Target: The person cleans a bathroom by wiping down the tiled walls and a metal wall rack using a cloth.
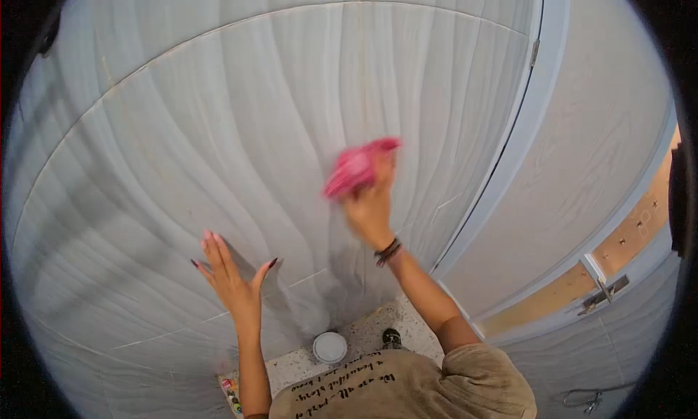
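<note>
A pink cloth (358, 169) is pressed against the grey wavy-patterned wall tiles (247, 121), a little right of the middle. My right hand (371, 204) holds it, slightly blurred, with dark bands around the wrist. Lower left, my left hand (231, 273) lies against the same wall with its fingers spread and nothing in it. The two hands are well apart.
A light door (567, 172) with a metal handle (603, 294) stands at the right. Below are a round white lid (329, 348) on the speckled floor, a dark shoe (392, 337) and small colourful items (231, 395). A hose (592, 397) hangs at lower right.
</note>
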The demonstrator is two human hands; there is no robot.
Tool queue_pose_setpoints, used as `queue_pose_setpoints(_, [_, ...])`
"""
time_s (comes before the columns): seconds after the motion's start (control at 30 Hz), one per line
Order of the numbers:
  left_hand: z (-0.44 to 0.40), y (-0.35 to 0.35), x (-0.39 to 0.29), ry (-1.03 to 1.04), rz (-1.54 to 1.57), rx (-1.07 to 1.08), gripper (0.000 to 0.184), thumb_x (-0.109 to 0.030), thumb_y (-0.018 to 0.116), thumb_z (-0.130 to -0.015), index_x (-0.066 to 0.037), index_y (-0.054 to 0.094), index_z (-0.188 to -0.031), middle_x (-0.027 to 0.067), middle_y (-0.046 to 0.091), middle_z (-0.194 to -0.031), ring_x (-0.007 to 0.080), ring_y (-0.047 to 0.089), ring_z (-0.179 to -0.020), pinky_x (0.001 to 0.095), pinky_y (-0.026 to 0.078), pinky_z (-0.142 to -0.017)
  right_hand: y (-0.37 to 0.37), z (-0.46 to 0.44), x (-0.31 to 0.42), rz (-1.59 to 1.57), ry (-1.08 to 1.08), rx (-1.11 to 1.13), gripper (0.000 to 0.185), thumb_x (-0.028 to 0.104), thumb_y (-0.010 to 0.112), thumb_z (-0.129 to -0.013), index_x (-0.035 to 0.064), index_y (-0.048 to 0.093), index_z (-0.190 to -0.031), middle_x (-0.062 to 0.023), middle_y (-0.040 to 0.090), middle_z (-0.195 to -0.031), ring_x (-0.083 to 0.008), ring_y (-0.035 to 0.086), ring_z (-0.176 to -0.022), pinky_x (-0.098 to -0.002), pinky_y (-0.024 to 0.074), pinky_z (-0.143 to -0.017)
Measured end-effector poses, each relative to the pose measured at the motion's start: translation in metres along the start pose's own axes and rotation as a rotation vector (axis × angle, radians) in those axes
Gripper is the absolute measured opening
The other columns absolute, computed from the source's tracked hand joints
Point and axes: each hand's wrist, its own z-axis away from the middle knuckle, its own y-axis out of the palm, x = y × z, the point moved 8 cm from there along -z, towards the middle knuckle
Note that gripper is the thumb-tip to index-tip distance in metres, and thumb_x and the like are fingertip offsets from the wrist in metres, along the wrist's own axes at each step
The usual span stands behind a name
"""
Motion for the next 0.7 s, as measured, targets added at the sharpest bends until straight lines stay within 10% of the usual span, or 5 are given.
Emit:
queue_pose_setpoints(0.23, [-0.017, 0.012, -0.036, -0.002, 0.017, -0.125, 0.105, -0.037, 0.077, -0.057, -0.007, 0.017, -0.138, 0.0104, 0.017, -0.144, 0.0279, 0.015, -0.133, 0.0509, 0.01, -0.106, -0.043, -0.17, 0.041, 0.192, -0.118, -0.294, 0.06, 0.032, 0.055, -0.081, 0.0117, 0.034, -0.132, -0.0247, 0.032, -0.13, -0.0419, 0.027, -0.121, -0.0463, 0.0195, -0.102])
queue_pose_setpoints(0.37, [-0.049, 0.022, -0.096, 0.092, 0.028, -0.067, 0.102, -0.038, 0.076, -0.058, -0.006, 0.02, -0.137, 0.0103, 0.018, -0.144, 0.0283, 0.016, -0.133, 0.0506, 0.01, -0.106, -0.006, -0.097, 0.066, -0.127, -0.519, -0.055, 0.018, 0.031, 0.071, -0.061, 0.0154, 0.065, -0.069, -0.0082, 0.036, -0.134, -0.0378, 0.027, -0.126, -0.0541, 0.0195, -0.101])
queue_pose_setpoints(0.53, [-0.056, 0.04, -0.125, 0.134, -0.019, -0.106, 0.099, -0.038, 0.075, -0.059, -0.003, 0.022, -0.136, 0.0113, 0.021, -0.143, 0.0293, 0.018, -0.132, 0.0506, 0.01, -0.106, -0.095, -0.124, -0.112, 0.223, 0.181, -0.512, 0.048, 0.024, 0.054, -0.084, 0.0076, 0.039, -0.127, -0.0227, 0.044, -0.117, -0.0346, 0.041, -0.109, -0.0409, 0.0297, -0.095])
queue_pose_setpoints(0.7, [-0.052, 0.049, -0.137, 0.113, -0.086, -0.157, 0.099, -0.038, 0.074, -0.061, -0.002, 0.021, -0.136, 0.0133, 0.02, -0.142, 0.0289, 0.018, -0.132, 0.0497, 0.01, -0.107, -0.115, -0.25, -0.065, 0.22, -0.128, -0.498, 0.053, 0.037, 0.051, -0.083, 0.0131, 0.039, -0.128, -0.0278, 0.04, -0.121, -0.0424, 0.036, -0.114, -0.0503, 0.0254, -0.096])
